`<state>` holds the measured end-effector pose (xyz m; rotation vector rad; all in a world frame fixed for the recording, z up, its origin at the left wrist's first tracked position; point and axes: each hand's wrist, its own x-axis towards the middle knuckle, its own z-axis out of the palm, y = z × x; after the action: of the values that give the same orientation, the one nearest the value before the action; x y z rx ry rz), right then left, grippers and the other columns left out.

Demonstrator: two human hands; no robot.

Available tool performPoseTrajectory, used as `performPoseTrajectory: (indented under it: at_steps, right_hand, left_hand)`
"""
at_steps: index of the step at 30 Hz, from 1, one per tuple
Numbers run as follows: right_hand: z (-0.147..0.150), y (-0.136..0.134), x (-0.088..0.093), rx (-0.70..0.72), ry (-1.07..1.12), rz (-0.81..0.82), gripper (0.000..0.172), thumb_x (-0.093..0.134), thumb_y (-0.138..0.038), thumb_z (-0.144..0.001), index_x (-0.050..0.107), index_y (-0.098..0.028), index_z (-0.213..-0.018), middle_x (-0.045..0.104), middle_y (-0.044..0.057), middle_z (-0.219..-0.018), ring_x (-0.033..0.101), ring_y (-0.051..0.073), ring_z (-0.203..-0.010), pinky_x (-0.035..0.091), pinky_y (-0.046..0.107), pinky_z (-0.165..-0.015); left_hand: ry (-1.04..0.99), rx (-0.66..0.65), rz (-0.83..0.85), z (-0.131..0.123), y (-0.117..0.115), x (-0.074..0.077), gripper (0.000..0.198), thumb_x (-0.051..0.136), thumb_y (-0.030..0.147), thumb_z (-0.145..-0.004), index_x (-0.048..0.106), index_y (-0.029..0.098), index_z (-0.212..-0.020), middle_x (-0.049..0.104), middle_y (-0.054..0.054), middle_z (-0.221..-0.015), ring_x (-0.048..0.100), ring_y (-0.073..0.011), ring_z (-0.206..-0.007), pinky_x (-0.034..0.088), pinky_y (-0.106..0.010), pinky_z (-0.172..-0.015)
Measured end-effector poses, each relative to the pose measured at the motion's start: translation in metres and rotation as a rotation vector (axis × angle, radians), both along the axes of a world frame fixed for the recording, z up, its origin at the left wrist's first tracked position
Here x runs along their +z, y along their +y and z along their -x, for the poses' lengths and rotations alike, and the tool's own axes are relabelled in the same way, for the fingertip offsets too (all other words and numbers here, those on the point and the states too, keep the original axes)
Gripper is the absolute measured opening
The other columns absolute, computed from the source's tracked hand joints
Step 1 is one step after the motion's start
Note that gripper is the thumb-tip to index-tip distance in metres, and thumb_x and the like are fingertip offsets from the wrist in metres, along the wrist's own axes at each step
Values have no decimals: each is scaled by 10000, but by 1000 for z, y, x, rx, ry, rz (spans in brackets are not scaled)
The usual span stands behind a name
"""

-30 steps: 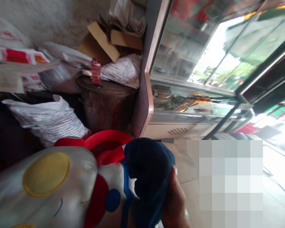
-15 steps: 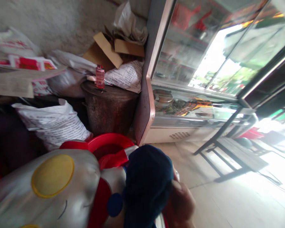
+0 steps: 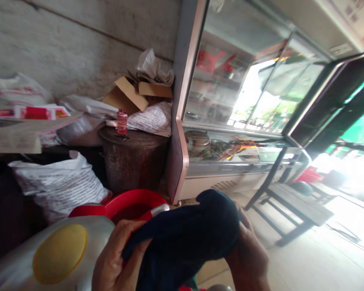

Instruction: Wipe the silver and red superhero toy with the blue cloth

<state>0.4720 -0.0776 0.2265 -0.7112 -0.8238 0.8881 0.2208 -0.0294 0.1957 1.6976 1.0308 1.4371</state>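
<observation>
A person's two bare hands are stretching a dark blue cloth [image 3: 185, 232] between them, low and central, in front of me. The left hand [image 3: 118, 256] is closing on one end, pinching the fabric between thumb and fingers. The right hand [image 3: 250, 250] is gripping the opposite, bulging end, its fingers partly disappearing behind the material. Between the hands, the cloth is sagging in dark folds, its lower part hanging downward.

Beside the left hand, a bulky silver item [image 3: 94, 238] with a yellow round patch [image 3: 60, 254] is lying; whether the hand is touching it, I am unable to tell. Beyond the cloth, a red basin [image 3: 124, 195] is sitting near the foot of a glass-fronted cabinet [image 3: 206, 184]. To the left of the basin, a printed white sack [image 3: 63, 184] is slumping. Farther back, a dark lidded barrel [image 3: 130, 165] is supporting an upright pink bottle [image 3: 121, 123]. Behind the bottle, an opened cardboard box [image 3: 130, 95] is showing its raised flaps. Well to the right of the hands, a wooden chair [image 3: 303, 204] is standing on the pale floor [image 3: 297, 262].
</observation>
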Motion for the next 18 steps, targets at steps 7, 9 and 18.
performPoseTrajectory:
  at_steps: [7, 9, 18]
  right_hand:
    - [-15, 1, 9, 81, -54, -88, 290, 909, -349, -759, 646, -230, -741, 616, -18, -776, 577, 138, -646, 546, 298, -681]
    - [-20, 3, 4, 75, -45, -64, 298, 921, -338, -743, 647, -222, -743, 636, -6, -866, 599, 145, -705, 553, 302, -705]
    - [-29, 12, 20, 29, -89, 6, 294, 951, -331, -706, 679, -219, -723, 625, 17, -970, 651, 205, -856, 581, 346, -754]
  left_hand:
    - [119, 153, -301, 5, 33, 24, 289, 591, 360, -1031, 731, 404, -1280, 766, 102, -1255, 719, -58, -1149, 451, -68, -1028]
    - [170, 189, -268, 6, 40, 27, 358, 580, 425, -1026, 721, 329, -1341, 771, 55, -1247, 754, -101, -1078, 512, -85, -942]
    - [-162, 85, 84, -12, 59, 83, 529, 602, 673, -949, 730, 335, -1334, 745, -24, -1326, 706, -272, -1226, 456, -470, -1212]
